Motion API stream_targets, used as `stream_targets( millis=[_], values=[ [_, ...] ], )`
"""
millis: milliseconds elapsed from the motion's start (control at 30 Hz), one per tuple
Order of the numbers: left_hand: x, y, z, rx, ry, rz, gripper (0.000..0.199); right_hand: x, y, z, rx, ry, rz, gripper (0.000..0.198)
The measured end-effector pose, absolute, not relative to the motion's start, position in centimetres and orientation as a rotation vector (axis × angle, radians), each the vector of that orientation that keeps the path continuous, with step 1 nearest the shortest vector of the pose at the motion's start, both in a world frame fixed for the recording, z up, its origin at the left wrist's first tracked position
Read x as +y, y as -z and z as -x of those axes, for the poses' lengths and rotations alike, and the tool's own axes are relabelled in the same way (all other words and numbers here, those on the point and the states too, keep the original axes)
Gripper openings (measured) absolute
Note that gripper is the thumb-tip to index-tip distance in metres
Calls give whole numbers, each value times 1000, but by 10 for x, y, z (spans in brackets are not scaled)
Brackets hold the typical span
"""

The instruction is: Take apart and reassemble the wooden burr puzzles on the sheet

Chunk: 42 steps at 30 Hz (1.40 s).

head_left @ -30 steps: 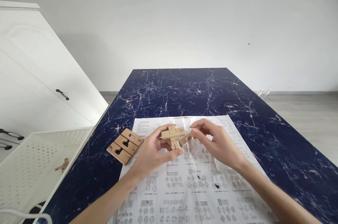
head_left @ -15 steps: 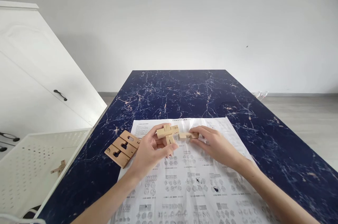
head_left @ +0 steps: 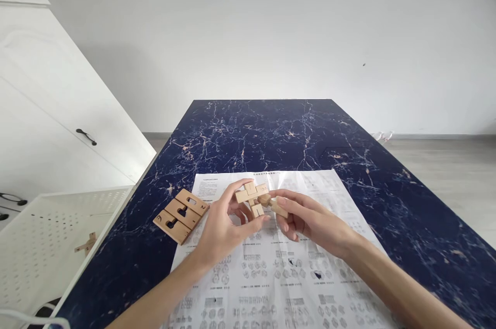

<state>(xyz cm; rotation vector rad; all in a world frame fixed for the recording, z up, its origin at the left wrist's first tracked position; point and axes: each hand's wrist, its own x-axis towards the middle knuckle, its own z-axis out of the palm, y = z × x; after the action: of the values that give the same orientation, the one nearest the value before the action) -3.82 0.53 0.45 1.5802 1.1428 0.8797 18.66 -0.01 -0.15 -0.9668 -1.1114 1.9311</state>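
Note:
Above the printed sheet (head_left: pixel 318 205), my left hand (head_left: pixel 227 218) is closed around a wooden interlocking puzzle (head_left: pixel 250 193), its pieces crossing one another and bearing dark pen marks. A notched wooden puzzle piece (head_left: pixel 278 208) is pinched between the thumb and fingers of my right hand (head_left: pixel 304 218). Its inner end meets the right side of the puzzle; how far it sits inside cannot be made out. Left of my left hand lie flat wooden pieces (head_left: pixel 181 215) with cut-out slots and handwritten marks, side by side and partly on the sheet's edge.
The dark blue marbled table (head_left: pixel 256 132) reaches toward a pale wall. At the left stand a white cabinet (head_left: pixel 50 91) and a white perforated basket (head_left: pixel 34 251), which holds a small wooden cross-shaped piece (head_left: pixel 86 244). A white cable (head_left: pixel 34 317) runs at the lower left corner.
My right hand has moved left and turned the notched piece from lying level to slanting, with its end now against the puzzle. The puzzle has tilted slightly in my left hand.

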Motion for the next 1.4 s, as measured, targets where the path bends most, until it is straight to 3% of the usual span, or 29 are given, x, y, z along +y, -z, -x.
stream_targets(
  millis=[333,633,900,1400],
  values=[
    [8,4,41,1077,-857,-1734,67,7,19,-197,-1017,-2239,585,41],
    [8,7,40,1014,-970,-1933,66,-3,11,-183,-1098,-2062,721,40],
    [9,6,41,999,-966,-2012,65,-1,15,-187,-1144,-2101,708,32],
    [7,16,41,934,-963,-2214,64,-9,7,-176,-1311,-1945,936,47]
  ],
)
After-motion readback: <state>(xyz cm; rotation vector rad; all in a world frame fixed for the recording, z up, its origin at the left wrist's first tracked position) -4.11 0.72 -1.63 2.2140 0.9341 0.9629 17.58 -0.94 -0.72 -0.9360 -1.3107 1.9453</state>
